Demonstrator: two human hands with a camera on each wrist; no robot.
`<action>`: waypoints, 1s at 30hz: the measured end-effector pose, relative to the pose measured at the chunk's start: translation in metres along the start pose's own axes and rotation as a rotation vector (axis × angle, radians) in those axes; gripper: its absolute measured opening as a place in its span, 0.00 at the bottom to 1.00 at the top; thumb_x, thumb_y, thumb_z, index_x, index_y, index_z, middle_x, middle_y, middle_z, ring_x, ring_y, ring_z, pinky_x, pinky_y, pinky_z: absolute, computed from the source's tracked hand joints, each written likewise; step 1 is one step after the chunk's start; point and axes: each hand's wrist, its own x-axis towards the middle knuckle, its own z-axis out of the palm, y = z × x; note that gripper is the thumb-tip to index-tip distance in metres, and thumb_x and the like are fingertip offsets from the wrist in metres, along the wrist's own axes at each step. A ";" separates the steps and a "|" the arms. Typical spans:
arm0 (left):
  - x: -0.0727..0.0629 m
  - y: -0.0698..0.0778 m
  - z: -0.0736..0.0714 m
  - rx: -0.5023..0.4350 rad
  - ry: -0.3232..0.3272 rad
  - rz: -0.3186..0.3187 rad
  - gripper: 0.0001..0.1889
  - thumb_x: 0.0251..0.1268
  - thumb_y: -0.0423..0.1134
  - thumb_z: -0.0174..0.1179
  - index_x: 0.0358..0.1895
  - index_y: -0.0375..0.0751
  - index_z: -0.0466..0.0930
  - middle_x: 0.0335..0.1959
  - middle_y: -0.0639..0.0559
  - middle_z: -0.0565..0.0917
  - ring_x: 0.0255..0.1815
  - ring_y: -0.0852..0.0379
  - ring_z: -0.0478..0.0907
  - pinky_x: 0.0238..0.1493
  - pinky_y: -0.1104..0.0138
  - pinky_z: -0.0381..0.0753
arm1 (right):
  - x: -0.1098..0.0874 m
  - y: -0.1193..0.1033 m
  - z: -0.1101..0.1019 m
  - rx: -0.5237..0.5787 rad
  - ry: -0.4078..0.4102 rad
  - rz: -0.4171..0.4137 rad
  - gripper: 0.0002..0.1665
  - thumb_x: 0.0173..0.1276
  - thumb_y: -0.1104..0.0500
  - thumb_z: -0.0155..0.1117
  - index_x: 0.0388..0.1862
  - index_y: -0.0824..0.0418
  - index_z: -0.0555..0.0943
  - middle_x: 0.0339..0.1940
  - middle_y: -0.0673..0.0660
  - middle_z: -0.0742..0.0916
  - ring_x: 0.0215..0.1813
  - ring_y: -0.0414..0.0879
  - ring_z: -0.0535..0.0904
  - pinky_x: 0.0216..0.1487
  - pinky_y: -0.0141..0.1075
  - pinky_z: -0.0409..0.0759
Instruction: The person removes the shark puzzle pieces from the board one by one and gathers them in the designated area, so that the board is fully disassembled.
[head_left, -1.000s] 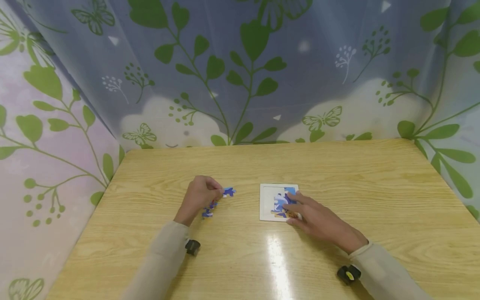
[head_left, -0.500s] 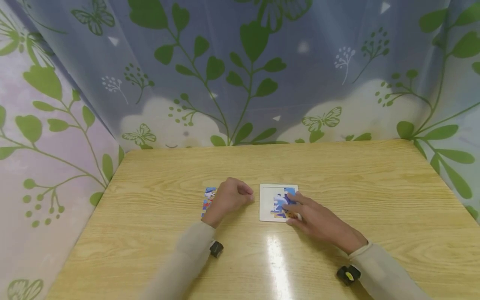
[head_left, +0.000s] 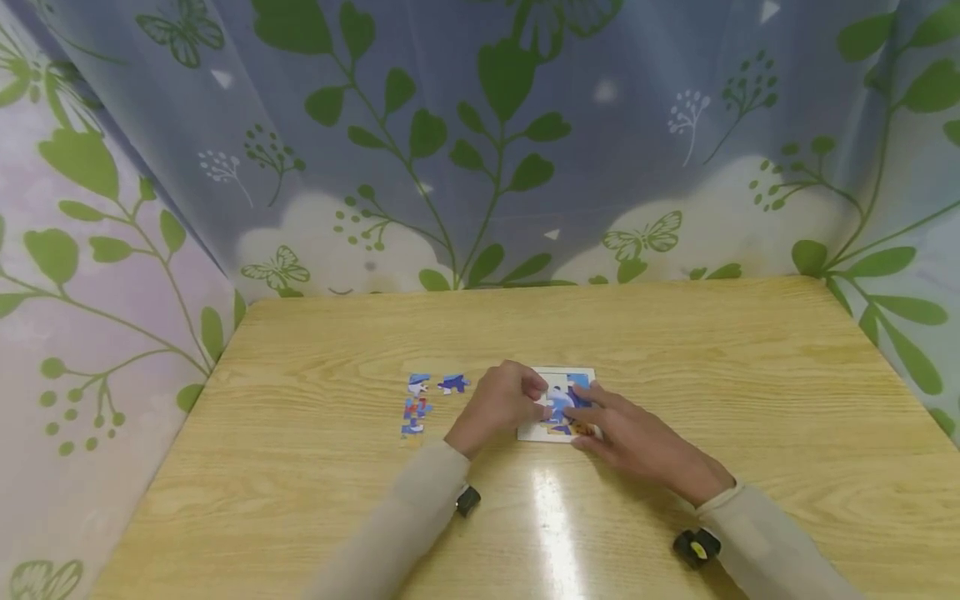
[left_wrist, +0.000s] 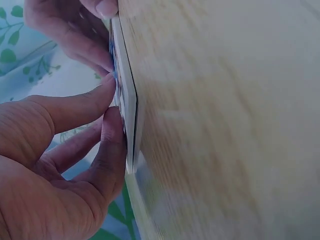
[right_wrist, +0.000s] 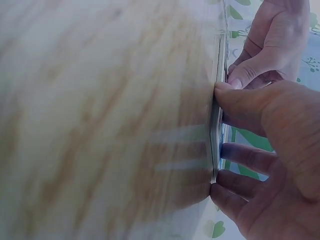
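A square white puzzle tray point(head_left: 528, 432) lies on the table, its right part filled with blue, white and orange jigsaw pieces point(head_left: 557, 407). My right hand point(head_left: 633, 437) holds the tray at its right side: the thumb point(right_wrist: 245, 97) sits at the near edge, two fingers reach over the pieces and others rest by the rim. From the left, my left hand point(head_left: 498, 404) reaches over the tray's left part. Its thumb point(left_wrist: 80, 107) and index finger point(left_wrist: 112, 130) come close together at the tray surface; whether they pinch a piece I cannot tell.
Left of the tray lie loose jigsaw pieces point(head_left: 415, 408) in a column, with a dark blue piece point(head_left: 453, 383) beside the top one. The wooden table point(head_left: 675, 333) ends at a leaf-patterned curtain point(head_left: 420, 167) behind and at the sides.
My left hand has moved right, from the loose pieces over to the tray's left part, uncovering the column of pieces. The right hand has stayed in place on the tray.
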 end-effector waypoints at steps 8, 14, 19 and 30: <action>0.000 0.003 0.003 0.038 0.001 -0.040 0.14 0.52 0.36 0.78 0.43 0.39 0.88 0.33 0.55 0.85 0.35 0.60 0.80 0.40 0.68 0.81 | 0.001 0.002 -0.002 -0.014 -0.019 -0.019 0.23 0.73 0.58 0.66 0.63 0.67 0.80 0.72 0.72 0.72 0.73 0.73 0.64 0.65 0.58 0.71; 0.002 0.000 0.007 0.048 0.007 -0.019 0.14 0.51 0.37 0.79 0.41 0.41 0.88 0.32 0.56 0.85 0.34 0.61 0.80 0.39 0.69 0.80 | -0.005 0.000 -0.001 -0.067 -0.014 -0.052 0.23 0.74 0.61 0.64 0.65 0.68 0.78 0.72 0.74 0.70 0.72 0.73 0.65 0.63 0.57 0.74; 0.001 0.002 0.007 0.045 0.011 -0.021 0.14 0.50 0.36 0.79 0.41 0.41 0.88 0.32 0.56 0.85 0.34 0.61 0.80 0.38 0.69 0.80 | -0.011 -0.002 0.001 -0.150 0.057 -0.129 0.20 0.71 0.66 0.66 0.61 0.67 0.81 0.68 0.75 0.75 0.67 0.71 0.73 0.60 0.55 0.77; 0.003 0.002 0.004 0.011 0.013 -0.017 0.13 0.51 0.33 0.78 0.40 0.39 0.88 0.33 0.54 0.86 0.34 0.60 0.81 0.39 0.70 0.81 | -0.010 -0.008 -0.001 -0.146 0.022 -0.075 0.19 0.73 0.66 0.63 0.61 0.69 0.80 0.69 0.76 0.73 0.67 0.72 0.72 0.62 0.56 0.75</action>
